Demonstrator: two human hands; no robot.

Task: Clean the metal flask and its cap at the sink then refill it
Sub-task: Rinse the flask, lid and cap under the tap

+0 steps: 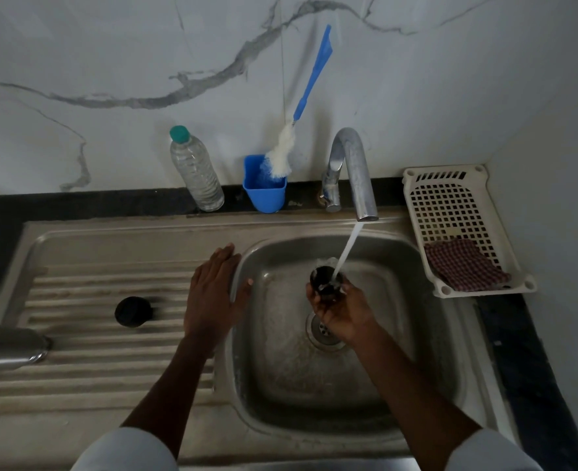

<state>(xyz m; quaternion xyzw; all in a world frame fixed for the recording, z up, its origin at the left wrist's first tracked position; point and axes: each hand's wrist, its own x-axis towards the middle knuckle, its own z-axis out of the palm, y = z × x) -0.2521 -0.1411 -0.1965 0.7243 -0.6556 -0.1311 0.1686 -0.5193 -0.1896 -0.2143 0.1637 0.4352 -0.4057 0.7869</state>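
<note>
Rinsing stage, cap part under way; flask body and refill judged outstanding.

- Right hand [340, 309]: fingers curled round a small dark cup-shaped piece [326, 279], mouth up, held over the basin directly under the water stream [347, 248]. Probably the flask's cap or an inner lid; too dark to tell which.
- Left hand [212, 294]: fingers straight, palm flat on the sink rim [236, 266] between draining board and basin; holds nothing.
- Tap [352, 171]: running.
- Round dark piece [133, 311]: upright on the ribbed draining board [104, 338], well apart from both hands; likely a second lid part.
- Metal flask [8, 348]: lying at the left edge of the draining board, only partly in view, untouched.
- Bottle brush [284, 149]: standing in the blue holder [265, 188] behind the sink, not in use.
- Plastic water bottle [197, 171]: capped, beside the holder.
- Basket [450, 198] with a checked cloth [464, 265]: right of the basin.

Left to do, by judgement: finish the lid parts, scrub and rinse the flask, refill, close.
</note>
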